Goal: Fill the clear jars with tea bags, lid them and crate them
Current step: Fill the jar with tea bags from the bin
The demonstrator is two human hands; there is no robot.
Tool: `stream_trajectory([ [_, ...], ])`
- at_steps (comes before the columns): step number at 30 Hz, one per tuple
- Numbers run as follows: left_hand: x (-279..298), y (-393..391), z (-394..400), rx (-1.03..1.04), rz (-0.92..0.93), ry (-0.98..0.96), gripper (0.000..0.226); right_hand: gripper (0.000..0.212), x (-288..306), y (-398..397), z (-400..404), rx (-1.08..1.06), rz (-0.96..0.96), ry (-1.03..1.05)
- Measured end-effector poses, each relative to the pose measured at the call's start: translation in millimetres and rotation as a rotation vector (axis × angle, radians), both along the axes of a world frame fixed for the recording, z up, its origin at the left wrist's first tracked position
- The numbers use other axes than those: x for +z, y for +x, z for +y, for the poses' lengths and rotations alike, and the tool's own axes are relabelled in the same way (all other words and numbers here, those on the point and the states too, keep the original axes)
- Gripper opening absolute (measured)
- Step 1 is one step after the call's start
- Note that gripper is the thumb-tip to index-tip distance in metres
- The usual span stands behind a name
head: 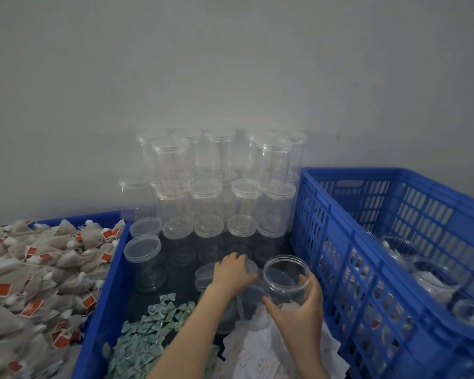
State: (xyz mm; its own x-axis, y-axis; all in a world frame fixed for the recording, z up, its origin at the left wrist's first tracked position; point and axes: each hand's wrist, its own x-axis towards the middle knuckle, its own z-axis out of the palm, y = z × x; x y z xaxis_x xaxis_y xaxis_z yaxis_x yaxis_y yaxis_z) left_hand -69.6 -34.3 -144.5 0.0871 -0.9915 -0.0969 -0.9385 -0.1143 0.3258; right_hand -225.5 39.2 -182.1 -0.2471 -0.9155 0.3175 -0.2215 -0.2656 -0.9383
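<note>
gripping an open jar by its wall, right hand fingers are curling round it. left hand is clasping a lid. light, slippery plastic, probably.

A single wide-angle view came from the person's head, looking forward and steeply down over both forearms. It sat close to the work: the left hand and right hand filled the lower centre. Straight lines bowed toward the frame edges. The camera faced a plain grey wall, which took the whole upper half. A stack of clear lidded plastic jars stood mid-frame against it. The slatted blue plastic crate ran off the right edge, and the heap of pale mesh tea bags with red tags off the left.
</note>
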Motion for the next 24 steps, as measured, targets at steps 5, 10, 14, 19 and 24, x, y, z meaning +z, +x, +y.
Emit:
stream_trajectory([
  [5, 3.7, 1.0, 0.8, -0.023, -0.041, 0.022, 0.076, 0.105, -2.7, -0.7, 3.5, 0.049, -0.009, 0.016],
  [10, 29.7, 9.2, 16.3, -0.059, -0.065, 0.023, 0.07, 0.103, 2.9, 6.4, 6.3, 0.08, -0.008, 0.013],
  [14, 75.3, 36.0, 37.5, -0.074, -0.077, 0.059, 0.059, 0.107, 13.1, 27.0, 13.6, 0.18, -0.011, -0.001],
  [19, 142.5, 83.3, 76.5, -0.036, -0.139, -0.022, 0.045, 0.101, 34.8, 76.8, 32.4, 0.39, -0.011, -0.031],
  [24, 155.5, 155.5, 121.4, 0.193, -0.314, -0.066, 0.024, 0.097, 53.0, 127.6, 54.4, 0.624, -0.03, -0.027],
])
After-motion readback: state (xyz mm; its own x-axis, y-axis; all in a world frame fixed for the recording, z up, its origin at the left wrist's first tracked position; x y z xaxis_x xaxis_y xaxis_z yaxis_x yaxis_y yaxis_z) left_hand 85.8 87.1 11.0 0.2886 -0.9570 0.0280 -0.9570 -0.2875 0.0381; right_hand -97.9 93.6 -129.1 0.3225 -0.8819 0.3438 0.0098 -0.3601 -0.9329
